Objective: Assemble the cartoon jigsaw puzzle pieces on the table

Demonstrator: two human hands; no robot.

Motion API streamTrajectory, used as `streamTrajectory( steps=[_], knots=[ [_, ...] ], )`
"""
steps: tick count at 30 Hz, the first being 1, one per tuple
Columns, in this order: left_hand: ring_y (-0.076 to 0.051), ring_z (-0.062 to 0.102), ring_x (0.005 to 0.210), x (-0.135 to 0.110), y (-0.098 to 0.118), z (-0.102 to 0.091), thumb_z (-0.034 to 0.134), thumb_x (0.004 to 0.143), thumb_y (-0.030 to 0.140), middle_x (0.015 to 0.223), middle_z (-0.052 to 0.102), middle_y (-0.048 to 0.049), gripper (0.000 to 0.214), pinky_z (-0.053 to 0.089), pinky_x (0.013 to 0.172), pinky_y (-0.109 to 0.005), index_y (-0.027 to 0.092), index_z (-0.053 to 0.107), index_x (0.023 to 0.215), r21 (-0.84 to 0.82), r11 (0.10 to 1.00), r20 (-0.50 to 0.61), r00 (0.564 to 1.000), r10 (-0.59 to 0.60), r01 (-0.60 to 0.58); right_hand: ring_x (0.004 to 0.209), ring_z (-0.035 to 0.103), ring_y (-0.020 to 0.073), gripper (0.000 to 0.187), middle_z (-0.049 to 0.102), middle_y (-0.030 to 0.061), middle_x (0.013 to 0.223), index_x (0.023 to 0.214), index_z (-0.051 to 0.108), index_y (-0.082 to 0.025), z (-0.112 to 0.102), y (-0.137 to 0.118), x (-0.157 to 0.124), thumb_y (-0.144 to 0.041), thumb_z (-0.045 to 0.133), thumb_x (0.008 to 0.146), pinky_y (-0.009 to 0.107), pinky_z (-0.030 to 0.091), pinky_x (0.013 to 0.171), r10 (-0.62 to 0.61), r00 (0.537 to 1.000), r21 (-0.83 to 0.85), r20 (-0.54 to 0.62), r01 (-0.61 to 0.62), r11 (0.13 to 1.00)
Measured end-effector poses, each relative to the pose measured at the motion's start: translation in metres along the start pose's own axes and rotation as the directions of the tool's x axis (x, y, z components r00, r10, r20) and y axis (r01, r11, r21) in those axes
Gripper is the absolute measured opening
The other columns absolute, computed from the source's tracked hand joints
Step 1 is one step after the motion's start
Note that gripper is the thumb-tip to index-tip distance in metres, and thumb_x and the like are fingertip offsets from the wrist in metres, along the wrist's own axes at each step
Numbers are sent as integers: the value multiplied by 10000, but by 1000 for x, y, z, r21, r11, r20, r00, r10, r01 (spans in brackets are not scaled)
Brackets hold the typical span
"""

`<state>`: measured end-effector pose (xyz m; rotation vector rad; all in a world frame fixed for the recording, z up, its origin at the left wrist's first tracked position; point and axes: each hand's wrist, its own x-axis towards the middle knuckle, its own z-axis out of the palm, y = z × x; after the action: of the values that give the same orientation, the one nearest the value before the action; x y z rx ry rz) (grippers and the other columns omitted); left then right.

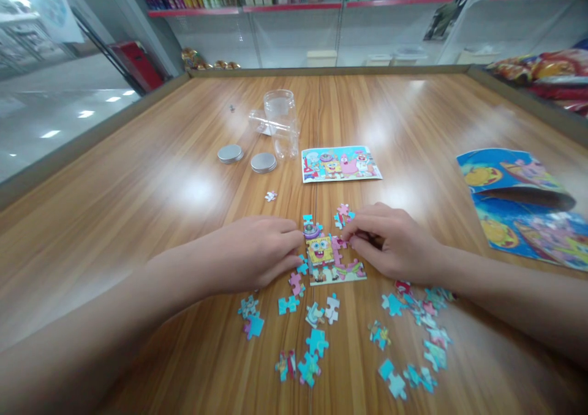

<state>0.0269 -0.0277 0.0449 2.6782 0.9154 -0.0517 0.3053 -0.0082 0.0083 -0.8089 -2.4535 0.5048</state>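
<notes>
Closely, a part-built puzzle (320, 253) is flanked by the curled left hand (264, 249) and right hand (395, 240); any grip cannot be confirmed.

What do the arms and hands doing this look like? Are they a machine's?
No, they're a person's. The left hand and right hand wear no gloves. No sleeve, watch or bracelet shows on the left forearm or right forearm.

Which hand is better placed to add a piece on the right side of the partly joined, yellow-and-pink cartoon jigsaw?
Probably the right hand: its fingertips are at that side of the jigsaw. The left hand is at the opposite side.
</notes>
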Motion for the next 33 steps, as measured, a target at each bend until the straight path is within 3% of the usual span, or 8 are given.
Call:
streamTrajectory(
  steps=[9,14,18,21,25,29,33],
  knots=[
    [-181,592,779,5,2,4,508,1036,284,913,632,-49,204,447,710,-316,175,583,881,14,1000,9,1000,-5,5,672,538,138,162,611,-7,686,882,705,-176,0,2,0,-87,573,849,291,379,703,6,1000,1,0,-6,1000],
    [-162,583,725,3,1,-3,616,1007,346,862,633,-21,230,414,661,-288,184,572,849,-5,999,36,999,-31,32,690,542,137,162,609,-7,703,899,710,-170,1,2,-1,-89,578,854,293,379,716,-5,1000,13,2,5,1000],
    [-169,610,763,2,5,-10,736,927,403,884,651,-11,262,419,656,-274,191,583,931,-86,994,76,995,-63,70,688,537,134,161,604,-11,699,900,709,-171,1,2,-1,-87,579,856,292,375,715,-8,1000,17,-2,8,1000],
    [-164,615,773,2,5,-10,722,941,308,899,654,-11,174,423,665,-271,187,599,965,-107,991,75,995,-67,75,691,537,133,163,601,-12,696,902,710,-168,1,2,0,-80,582,854,289,370,708,-3,1000,12,2,3,1000],
    [-149,593,741,1,1,-5,660,953,170,861,640,-5,102,409,661,-269,175,599,872,-70,997,35,999,-18,21,698,541,134,165,604,-9,706,901,715,-165,1,2,0,-79,581,856,289,373,713,-4,1000,11,6,4,1000],
    [-146,559,689,0,0,-3,666,961,218,821,613,-2,162,395,637,-277,173,574,836,-18,1000,13,1000,22,-21,695,539,135,152,604,-8,707,893,713,-165,2,4,-1,-90,587,855,289,374,711,-13,1000,14,-2,13,1000],
    [-146,566,695,1,4,-6,729,928,280,838,622,-6,195,401,625,-267,173,578,864,-67,998,40,999,5,-3,696,537,133,148,604,-9,707,894,708,-164,2,4,-1,-90,586,857,290,376,717,-18,1000,15,-7,18,1000]
  ],
)
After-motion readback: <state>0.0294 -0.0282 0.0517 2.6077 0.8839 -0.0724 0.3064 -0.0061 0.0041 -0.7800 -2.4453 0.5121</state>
